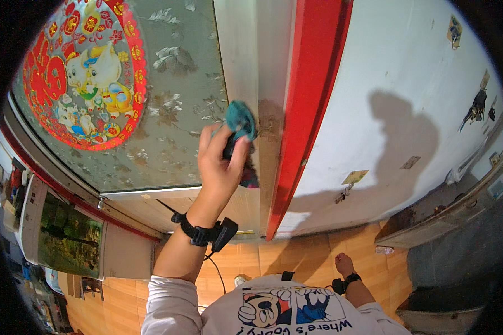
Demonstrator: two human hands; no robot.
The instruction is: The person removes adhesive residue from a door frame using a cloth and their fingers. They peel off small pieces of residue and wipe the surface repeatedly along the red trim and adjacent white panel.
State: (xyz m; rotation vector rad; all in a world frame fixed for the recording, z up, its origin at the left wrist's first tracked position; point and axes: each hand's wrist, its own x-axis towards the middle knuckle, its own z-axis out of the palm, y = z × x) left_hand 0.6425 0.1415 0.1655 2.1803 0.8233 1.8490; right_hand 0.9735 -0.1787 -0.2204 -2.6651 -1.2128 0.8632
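My left hand (pixel 220 157) grips a crumpled teal and dark cloth (pixel 239 117) between the thumb and fingers. The cloth lies at the pale frame (pixel 239 54) of a door, just beside the edge of its leaf-patterned glass panel (pixel 172 104). A dark part of the cloth hangs below the fingers. Down by my side, well away from the door, my right hand (pixel 344 264) has its fingers curled in, and no object shows in it. Each wrist wears a black strap with a small device; a thin cable runs down from the left one.
A red doorpost strip (pixel 314 83) stands right of the frame, then a white wall (pixel 360 125) with hooks on it. A round festive sticker (pixel 88 83) decorates the glass. A fish tank (pixel 71 234) is at lower left, a grey-topped piece of furniture (pixel 448 247) at right.
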